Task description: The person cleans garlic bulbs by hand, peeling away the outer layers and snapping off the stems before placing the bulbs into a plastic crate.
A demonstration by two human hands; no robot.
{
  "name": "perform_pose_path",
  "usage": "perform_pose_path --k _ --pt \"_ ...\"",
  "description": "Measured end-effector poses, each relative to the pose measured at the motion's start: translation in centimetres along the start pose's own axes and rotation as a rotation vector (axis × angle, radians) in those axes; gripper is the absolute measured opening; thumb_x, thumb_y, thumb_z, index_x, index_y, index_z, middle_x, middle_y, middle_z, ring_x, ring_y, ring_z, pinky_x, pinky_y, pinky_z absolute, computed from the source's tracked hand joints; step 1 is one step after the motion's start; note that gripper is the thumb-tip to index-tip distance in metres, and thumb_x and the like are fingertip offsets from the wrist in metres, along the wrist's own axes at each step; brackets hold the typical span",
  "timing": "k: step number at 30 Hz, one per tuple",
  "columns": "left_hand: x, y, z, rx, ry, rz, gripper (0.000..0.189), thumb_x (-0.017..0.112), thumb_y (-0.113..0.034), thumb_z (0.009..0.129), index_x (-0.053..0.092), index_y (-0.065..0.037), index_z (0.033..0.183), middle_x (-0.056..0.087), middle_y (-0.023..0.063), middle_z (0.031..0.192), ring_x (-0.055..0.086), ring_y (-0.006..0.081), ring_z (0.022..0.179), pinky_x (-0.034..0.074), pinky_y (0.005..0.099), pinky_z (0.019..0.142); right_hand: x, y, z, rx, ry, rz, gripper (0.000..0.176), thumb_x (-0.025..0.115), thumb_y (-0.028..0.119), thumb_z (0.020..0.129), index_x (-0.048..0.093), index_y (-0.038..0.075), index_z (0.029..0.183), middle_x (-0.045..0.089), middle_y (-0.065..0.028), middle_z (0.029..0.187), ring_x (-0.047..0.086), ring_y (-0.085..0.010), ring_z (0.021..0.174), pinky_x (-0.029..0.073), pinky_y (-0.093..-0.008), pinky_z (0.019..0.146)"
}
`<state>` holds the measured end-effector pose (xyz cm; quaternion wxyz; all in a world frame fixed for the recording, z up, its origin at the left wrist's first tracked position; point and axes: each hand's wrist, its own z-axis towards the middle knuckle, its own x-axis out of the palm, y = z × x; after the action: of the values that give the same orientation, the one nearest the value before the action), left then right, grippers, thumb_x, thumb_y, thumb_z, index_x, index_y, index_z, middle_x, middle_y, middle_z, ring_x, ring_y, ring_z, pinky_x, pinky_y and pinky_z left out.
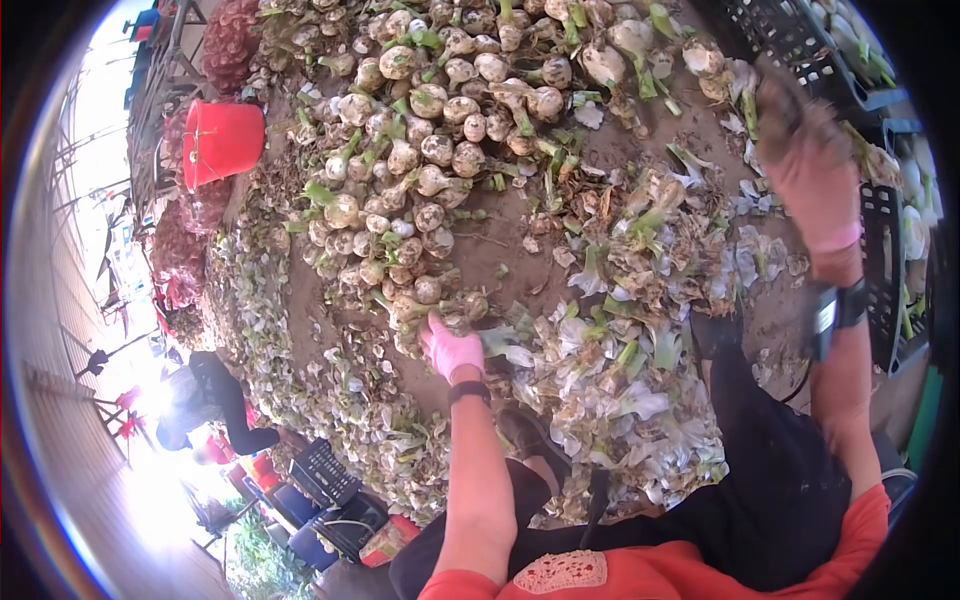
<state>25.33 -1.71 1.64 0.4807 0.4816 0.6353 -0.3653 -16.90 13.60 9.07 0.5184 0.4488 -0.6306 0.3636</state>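
My left hand (453, 350), in a pink glove, is at the near edge of a large heap of soil-stained onions (437, 150). Its fingers close around a dirty onion (408, 312) there, partly hidden among stems. On the right, my right hand (808, 165) is raised beside the black crate, its glove brown with dirt over the fingers. Motion smears those fingers, so whether they hold anything does not show. An onion with a green stalk (745, 90) lies just left of them.
Peeled skins and cut leaves (620, 400) pile up between my legs. Black crates (880, 240) with white-and-green produce stand at the right. A red bucket (225, 142) and red mesh sacks (230, 45) are at the left. Another person (215, 400) bends over farther back, near a dark crate (323, 472).
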Motion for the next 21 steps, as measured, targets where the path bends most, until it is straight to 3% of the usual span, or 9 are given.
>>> perform_pose_path --k 1,3,5,7,11,15,17,19,21 --pt "1.3 1.1 0.8 0.086 0.027 0.122 0.069 0.074 -0.009 0.067 0.048 -0.008 0.131 0.035 0.0183 0.141 0.042 0.0345 0.126 0.037 0.0389 0.105 -0.6 -0.5 -0.4 -0.123 -0.047 -0.578 0.04 0.054 0.022 0.092 0.049 0.003 0.127 0.064 -0.0096 0.098 0.063 -0.016 0.078 0.052 -0.0256 0.071" --pt "1.6 1.6 1.3 0.182 0.059 0.251 0.071 0.075 -0.013 0.066 0.048 -0.008 0.131 0.038 0.0197 0.138 0.044 0.0348 0.124 0.039 0.0388 0.103 -1.8 -2.8 -1.3 0.088 -0.135 -0.821 0.045 0.054 0.015 0.089 0.045 0.001 0.13 0.061 -0.0057 0.102 0.06 -0.0147 0.082 0.048 -0.0246 0.073" --pt "1.3 1.1 1.4 0.202 0.093 0.132 0.072 0.075 -0.017 0.067 0.047 -0.008 0.132 0.044 0.0222 0.133 0.05 0.0346 0.118 0.041 0.0371 0.102 -1.2 -4.9 -1.6 0.214 -0.15 -1.087 0.04 0.055 0.017 0.091 0.049 -0.002 0.125 0.064 -0.0079 0.1 0.06 -0.0131 0.086 0.05 -0.0236 0.075" --pt "2.2 0.6 1.4 0.232 0.279 -0.399 0.08 0.081 -0.021 0.065 0.044 0.006 0.13 0.054 0.0231 0.124 0.057 0.0294 0.11 0.044 0.0327 0.096 -2.8 -6.2 -1.6 0.266 -0.01 -1.251 0.039 0.057 0.011 0.088 0.051 -0.002 0.123 0.064 -0.008 0.1 0.06 -0.0125 0.092 0.05 -0.0245 0.078" --pt "0.1 -6.7 -6.9 0.282 0.478 -0.89 0.079 0.081 -0.014 0.07 0.038 0.014 0.129 0.057 0.0149 0.115 0.055 0.0187 0.102 0.046 0.0288 0.089 -4.6 -10.1 -1.8 0.368 0.002 -1.329 0.049 0.066 0.008 0.082 0.049 0.0 0.128 0.061 -0.0114 0.115 0.057 -0.0161 0.106 0.047 -0.0297 0.092" --pt "-0.4 -11.0 -12.1 0.276 0.709 -1.05 0.077 0.083 -0.013 0.068 0.04 0.007 0.129 0.053 0.0108 0.114 0.054 0.0184 0.1 0.048 0.0306 0.087 -4.0 -11.3 -2.2 0.274 0.067 -1.43 0.061 0.071 0.012 0.079 0.043 0.001 0.133 0.058 -0.0154 0.123 0.055 -0.019 0.114 0.045 -0.0326 0.095" --pt "0.4 -11.7 -13.4 0.451 0.594 -0.931 0.074 0.079 -0.006 0.067 0.041 0.002 0.131 0.049 0.0104 0.114 0.055 0.0208 0.1 0.048 0.0316 0.087 -4.0 -11.7 -2.3 0.153 0.094 -1.444 0.061 0.073 0.014 0.077 0.046 0.001 0.131 0.06 -0.0139 0.119 0.056 -0.0171 0.11 0.046 -0.0317 0.094" --pt "-0.4 -13.0 -15.0 0.654 0.377 -0.75 0.073 0.073 -0.001 0.066 0.041 0.0 0.132 0.046 0.0126 0.115 0.055 0.0236 0.102 0.048 0.0315 0.086 -1.9 -11.5 -2.2 0.301 -0.03 -1.421 0.053 0.075 0.014 0.075 0.052 -0.002 0.12 0.064 -0.0105 0.105 0.059 -0.016 0.099 0.047 -0.0313 0.089" --pt "-1.1 -13.8 -15.9 0.641 0.362 -0.784 0.074 0.07 0.001 0.065 0.04 -0.002 0.134 0.045 0.0139 0.113 0.055 0.0246 0.099 0.048 0.0328 0.084 -2.8 -11.9 -2.2 0.235 -0.035 -1.421 0.047 0.075 0.016 0.076 0.054 -0.004 0.114 0.064 -0.0079 0.1 0.058 -0.0138 0.093 0.048 -0.0308 0.086"
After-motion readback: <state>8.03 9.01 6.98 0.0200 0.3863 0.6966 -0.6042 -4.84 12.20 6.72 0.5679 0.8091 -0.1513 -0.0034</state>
